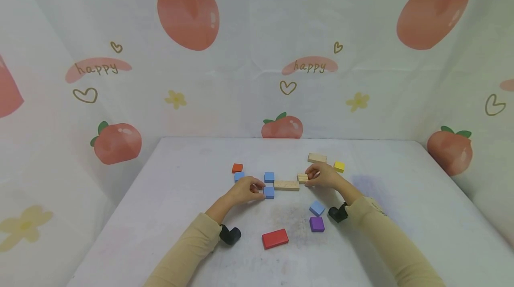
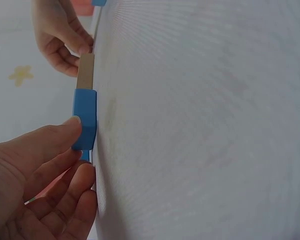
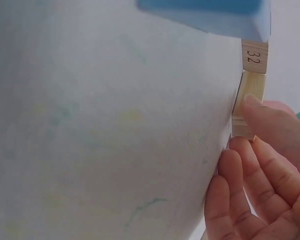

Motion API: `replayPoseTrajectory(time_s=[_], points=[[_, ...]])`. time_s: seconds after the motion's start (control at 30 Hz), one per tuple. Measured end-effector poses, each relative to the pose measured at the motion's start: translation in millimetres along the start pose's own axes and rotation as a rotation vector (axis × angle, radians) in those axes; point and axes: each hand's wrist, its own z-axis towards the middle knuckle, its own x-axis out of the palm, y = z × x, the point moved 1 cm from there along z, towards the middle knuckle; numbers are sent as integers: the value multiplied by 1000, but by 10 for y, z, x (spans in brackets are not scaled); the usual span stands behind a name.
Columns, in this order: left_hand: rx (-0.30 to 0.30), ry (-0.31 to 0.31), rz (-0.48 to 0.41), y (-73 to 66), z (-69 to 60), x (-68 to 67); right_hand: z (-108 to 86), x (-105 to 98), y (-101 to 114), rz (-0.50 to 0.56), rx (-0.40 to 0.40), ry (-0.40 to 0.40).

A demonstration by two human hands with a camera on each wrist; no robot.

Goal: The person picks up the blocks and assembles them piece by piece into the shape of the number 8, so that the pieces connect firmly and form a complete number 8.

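Observation:
My left hand [image 1: 245, 189] pinches a blue block [image 1: 269, 193] at its left end; the thumb lies on the block's near side in the left wrist view. The tips of the other fingers are partly hidden there. Against this block's right side lies a long wooden block [image 1: 287, 185]. Just behind is a second blue block [image 1: 269, 177]. My right hand [image 1: 322, 175] grips a small wooden block [image 3: 249, 100] between thumb and fingers. It stands beside the long block's right end, which bears the printed number 32 in the right wrist view.
An orange block [image 1: 237, 168] and a blue block [image 1: 239, 176] lie behind my left hand. Beyond my right hand are a wooden block [image 1: 317, 158] and a yellow block [image 1: 339, 167]. Nearer lie a blue block [image 1: 317, 208], a purple block [image 1: 317, 224] and a red block [image 1: 275, 239].

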Motion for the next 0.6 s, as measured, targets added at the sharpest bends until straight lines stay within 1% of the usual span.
replayPoseTrajectory(time_s=[0.07,0.27,0.3,0.47,0.6], points=[[-3,3,2,1,1,1,0,-1,-6,3,-12,-2],[-4,6,4,6,-1,-1,-12,-2,-12,25,-14,1],[-3,4,6,8,-1,1,-14,1,-11,37,-3,1],[-4,2,4,20,2,10,-42,-10,-16,58,-4,8],[3,-2,1,13,4,6,-59,-22,-38,48,4,9]])
